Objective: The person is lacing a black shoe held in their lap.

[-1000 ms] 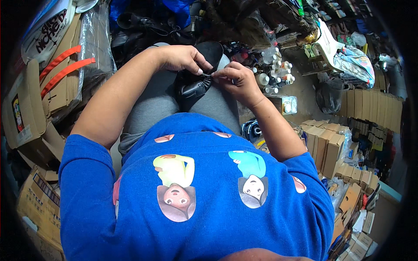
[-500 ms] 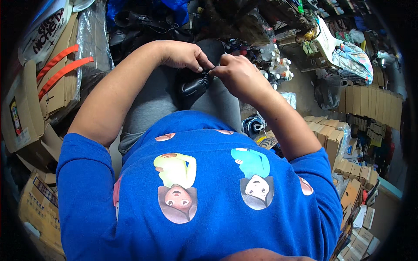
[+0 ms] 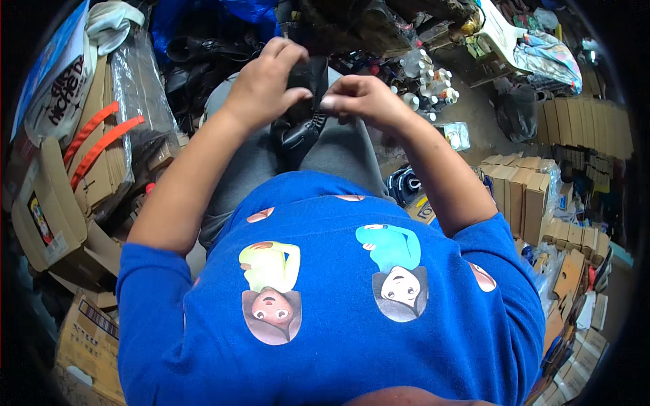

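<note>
A black lace-up boot [image 3: 300, 137] rests on my lap between my thighs, its toe toward me and its shaft pointing away. Black laces [image 3: 318, 122] run along its front. My left hand [image 3: 265, 86] is raised over the left side of the boot, thumb and fingers spread apart with nothing visible between them. At the right side of the shaft, my right hand [image 3: 365, 101] has thumb and index finger pressed together beside the lacing. What lies in that pinch is too dark and small to make out.
More black footwear [image 3: 196, 51] lies beyond my left hand near a blue plastic bag [image 3: 247, 13]. White-capped bottles [image 3: 426, 88] stand on the floor to the right. Flattened cardboard [image 3: 101, 162] and a carton [image 3: 51, 210] are at left; stacked boxes [image 3: 521, 196] are at right.
My hands were close together at the boot's laces. The left has lifted up and away to the left with its fingers spreading; the right has shifted slightly and stays pinched beside the boot.
</note>
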`<state>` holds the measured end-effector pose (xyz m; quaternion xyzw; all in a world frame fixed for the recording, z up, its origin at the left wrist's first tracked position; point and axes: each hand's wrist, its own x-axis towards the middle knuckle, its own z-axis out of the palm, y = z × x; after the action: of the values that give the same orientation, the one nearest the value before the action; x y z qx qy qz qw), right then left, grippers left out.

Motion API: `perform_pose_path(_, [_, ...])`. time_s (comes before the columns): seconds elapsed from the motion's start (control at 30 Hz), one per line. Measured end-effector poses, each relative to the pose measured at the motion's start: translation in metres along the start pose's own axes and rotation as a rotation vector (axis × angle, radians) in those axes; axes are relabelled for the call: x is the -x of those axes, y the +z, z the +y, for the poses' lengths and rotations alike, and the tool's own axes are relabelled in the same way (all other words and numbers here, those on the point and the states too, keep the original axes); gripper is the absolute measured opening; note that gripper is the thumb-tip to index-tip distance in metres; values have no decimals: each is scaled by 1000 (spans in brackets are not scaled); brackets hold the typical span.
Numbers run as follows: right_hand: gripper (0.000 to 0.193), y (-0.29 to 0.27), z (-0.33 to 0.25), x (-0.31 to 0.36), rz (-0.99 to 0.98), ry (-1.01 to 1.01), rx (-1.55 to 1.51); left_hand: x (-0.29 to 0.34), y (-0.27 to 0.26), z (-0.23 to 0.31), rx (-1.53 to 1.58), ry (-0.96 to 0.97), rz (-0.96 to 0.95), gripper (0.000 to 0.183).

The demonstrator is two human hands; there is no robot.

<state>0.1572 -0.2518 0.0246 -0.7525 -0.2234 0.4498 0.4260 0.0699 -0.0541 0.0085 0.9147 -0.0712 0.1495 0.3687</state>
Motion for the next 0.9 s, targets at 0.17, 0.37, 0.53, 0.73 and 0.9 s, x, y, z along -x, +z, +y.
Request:
perform_pose_path(0.17, [31, 2, 24, 6, 161, -435, 420, 23, 5, -9, 69, -34, -263, 24])
perform_pose_path(0.37, [19, -4, 51, -10, 637, -478, 448, 15, -12, -2, 257, -250, -395, 13])
perform_pose_path(0.53, [41, 3, 38, -12, 378, -246, -1361, 24, -45, -56, 186, -379, -1, 13])
perform_pose_path(0.73, [46, 7, 43, 7, 165, -97, -1468, 15, -11, -14, 1858, -585, 212, 39])
perform_pose_path(0.9, [48, 1, 62, 20, 180, -182, -1123, 28, -20, -87, 1911, -553, -154, 38])
